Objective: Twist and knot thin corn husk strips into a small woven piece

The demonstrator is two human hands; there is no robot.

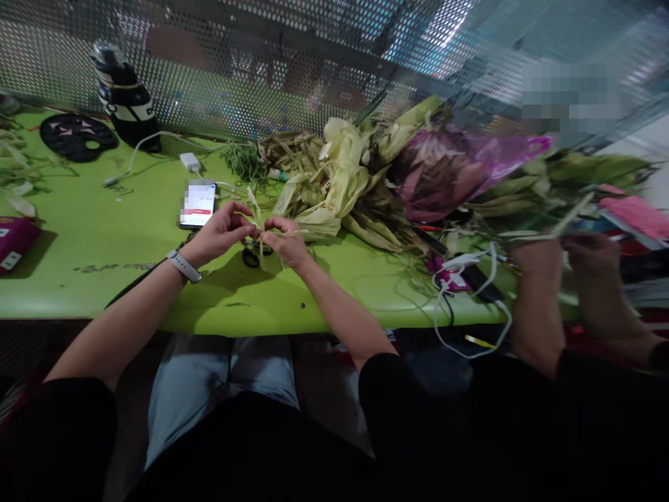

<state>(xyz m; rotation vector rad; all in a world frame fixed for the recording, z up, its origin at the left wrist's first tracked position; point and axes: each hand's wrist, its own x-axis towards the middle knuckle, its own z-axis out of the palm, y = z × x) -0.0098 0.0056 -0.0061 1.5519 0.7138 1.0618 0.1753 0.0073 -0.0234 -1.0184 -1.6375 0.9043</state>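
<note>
My left hand (228,224) and my right hand (285,238) meet over the green table, fingertips nearly touching. Both pinch a pale strip of corn husk (256,206), whose ends stick up and hang down between them. A grey watch band (184,266) circles my left wrist. Under my fingers lie the dark handles of what look like scissors (251,258), partly hidden. Just beyond my left hand is a phone (200,203) with a lit screen. A big heap of dried corn husks (345,171) spreads to the right of my hands.
A pink plastic bag (460,164) rests among the husks. At the back left stand a dark bottle (125,104) and a black palette (78,137). White cables (494,279) hang over the front edge. To the right, a co-worker's hands (564,261) hold a husk strip.
</note>
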